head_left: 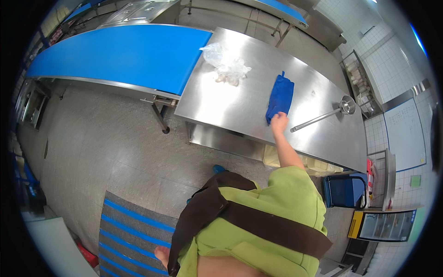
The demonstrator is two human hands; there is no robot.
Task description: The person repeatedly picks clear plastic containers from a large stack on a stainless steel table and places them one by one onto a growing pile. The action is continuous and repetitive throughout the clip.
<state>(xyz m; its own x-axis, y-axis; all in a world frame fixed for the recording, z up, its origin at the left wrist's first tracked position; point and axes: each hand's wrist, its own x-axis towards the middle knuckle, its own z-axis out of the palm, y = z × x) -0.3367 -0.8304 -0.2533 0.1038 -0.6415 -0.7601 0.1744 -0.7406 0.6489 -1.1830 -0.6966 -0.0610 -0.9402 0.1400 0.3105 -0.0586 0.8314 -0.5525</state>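
On the steel table point(249, 101), a folded blue cloth point(282, 94) lies lengthwise, with a small tab sticking out at its far end. My right hand point(279, 123) is at the cloth's near end, fingers curled and closed on its edge. Just right of that hand rests a long-handled steel ladle point(318, 120), its round bowl point(347, 105) toward the table's right end. My left hand point(162, 255) hangs low beside my dark apron point(198, 217); only part of it shows, and its fingers are mostly hidden.
Crumpled clear plastic bags point(226, 64) lie on the table's left part. A blue conveyor belt point(124, 55) adjoins the table on the left. Beneath the table's front edge are pale yellowish packages point(272, 156). A dark blue cart point(344, 190) stands at the right, and a striped mat point(129, 235) covers floor at lower left.
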